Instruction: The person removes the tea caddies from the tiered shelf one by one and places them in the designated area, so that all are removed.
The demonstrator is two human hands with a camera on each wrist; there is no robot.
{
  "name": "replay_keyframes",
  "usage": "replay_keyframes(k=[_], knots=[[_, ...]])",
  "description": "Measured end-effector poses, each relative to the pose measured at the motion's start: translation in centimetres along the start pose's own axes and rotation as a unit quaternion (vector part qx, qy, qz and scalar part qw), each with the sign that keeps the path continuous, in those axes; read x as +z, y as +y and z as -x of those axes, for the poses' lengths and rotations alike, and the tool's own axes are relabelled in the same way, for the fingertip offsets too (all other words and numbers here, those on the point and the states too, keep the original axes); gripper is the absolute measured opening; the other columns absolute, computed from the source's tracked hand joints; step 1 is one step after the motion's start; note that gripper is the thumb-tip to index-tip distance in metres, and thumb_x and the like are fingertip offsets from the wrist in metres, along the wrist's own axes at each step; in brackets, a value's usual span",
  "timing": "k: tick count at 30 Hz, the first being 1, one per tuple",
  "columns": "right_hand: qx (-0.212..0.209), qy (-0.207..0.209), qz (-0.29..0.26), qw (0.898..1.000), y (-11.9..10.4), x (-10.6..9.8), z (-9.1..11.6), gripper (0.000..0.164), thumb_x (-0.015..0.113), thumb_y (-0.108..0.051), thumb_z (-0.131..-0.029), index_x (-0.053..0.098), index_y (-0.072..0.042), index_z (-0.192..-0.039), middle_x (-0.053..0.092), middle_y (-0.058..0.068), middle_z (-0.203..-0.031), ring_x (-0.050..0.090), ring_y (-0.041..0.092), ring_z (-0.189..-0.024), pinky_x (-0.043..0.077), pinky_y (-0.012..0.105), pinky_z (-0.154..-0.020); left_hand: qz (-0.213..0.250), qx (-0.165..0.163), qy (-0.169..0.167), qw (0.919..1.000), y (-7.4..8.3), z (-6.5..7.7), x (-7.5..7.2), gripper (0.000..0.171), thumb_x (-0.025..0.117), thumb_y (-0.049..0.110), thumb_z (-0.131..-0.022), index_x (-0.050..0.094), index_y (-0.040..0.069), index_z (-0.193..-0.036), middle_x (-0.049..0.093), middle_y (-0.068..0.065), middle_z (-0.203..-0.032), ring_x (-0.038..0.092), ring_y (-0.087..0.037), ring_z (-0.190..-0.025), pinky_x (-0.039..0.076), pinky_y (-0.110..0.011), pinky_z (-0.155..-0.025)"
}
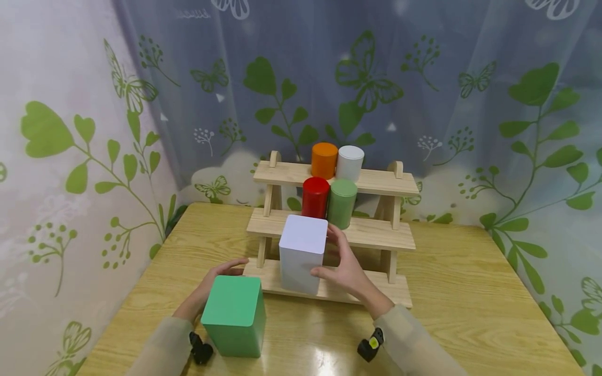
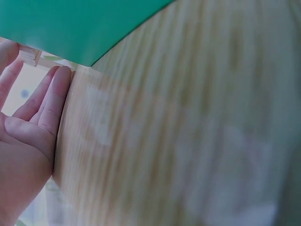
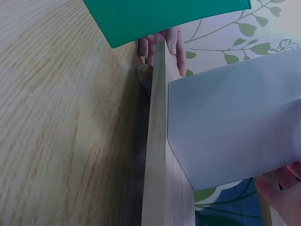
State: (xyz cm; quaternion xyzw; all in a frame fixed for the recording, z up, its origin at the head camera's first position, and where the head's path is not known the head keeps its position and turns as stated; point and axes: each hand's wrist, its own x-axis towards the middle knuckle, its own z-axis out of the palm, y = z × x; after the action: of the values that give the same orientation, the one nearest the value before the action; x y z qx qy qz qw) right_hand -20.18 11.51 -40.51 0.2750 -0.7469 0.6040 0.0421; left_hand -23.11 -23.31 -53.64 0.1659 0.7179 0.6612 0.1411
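A white box (image 1: 302,261) stands upright on the bottom step of a wooden three-step shelf (image 1: 395,290). My right hand (image 1: 350,269) grips it from the right side, thumb at the front and fingers behind. In the right wrist view, the white box (image 3: 230,122) has its base on the wooden board. My left hand (image 1: 213,284) is at the left end of the bottom step, partly hidden by a green box (image 1: 232,324) standing on the table. Its fingers look fairly straight in the left wrist view; whether they touch the shelf I cannot tell.
On the middle step stand a red canister (image 1: 315,198) and a light green canister (image 1: 342,203). Above them, an orange canister (image 1: 324,161) and a white canister (image 1: 350,163) share the top step. A patterned curtain (image 1: 291,78) hangs behind the wooden table (image 1: 461,292).
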Motion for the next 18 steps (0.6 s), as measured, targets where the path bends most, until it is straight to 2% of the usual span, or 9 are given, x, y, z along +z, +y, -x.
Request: replay_keyframes(k=[9,18], knots=[[0.003,-0.005,0.016,1.0,-0.12,0.02,-0.69,0.092,0.076,0.0,-0.07,0.02,0.001,-0.143,0.04,0.023,-0.13,0.037,0.038,-0.118,0.032,0.062,-0.092,-0.007,0.016,0.003,0.9998,-0.12,0.06,-0.08,0.053,0.054,0.005,-0.092,0.036,0.003,-0.142,0.038,-0.029,-0.137,0.038,-0.043,-0.123,0.049,-0.042,-0.081],[-0.007,0.021,0.004,1.0,-0.39,0.37,-0.39,0.087,0.076,0.003,-0.069,0.026,0.002,-0.139,0.043,0.023,-0.125,0.042,0.039,-0.113,0.034,0.061,-0.092,-0.015,0.022,0.005,0.9996,-0.25,-0.07,-0.16,0.053,0.055,0.005,-0.091,0.037,0.003,-0.141,0.039,-0.028,-0.136,0.041,-0.041,-0.121,0.049,-0.041,-0.081]])
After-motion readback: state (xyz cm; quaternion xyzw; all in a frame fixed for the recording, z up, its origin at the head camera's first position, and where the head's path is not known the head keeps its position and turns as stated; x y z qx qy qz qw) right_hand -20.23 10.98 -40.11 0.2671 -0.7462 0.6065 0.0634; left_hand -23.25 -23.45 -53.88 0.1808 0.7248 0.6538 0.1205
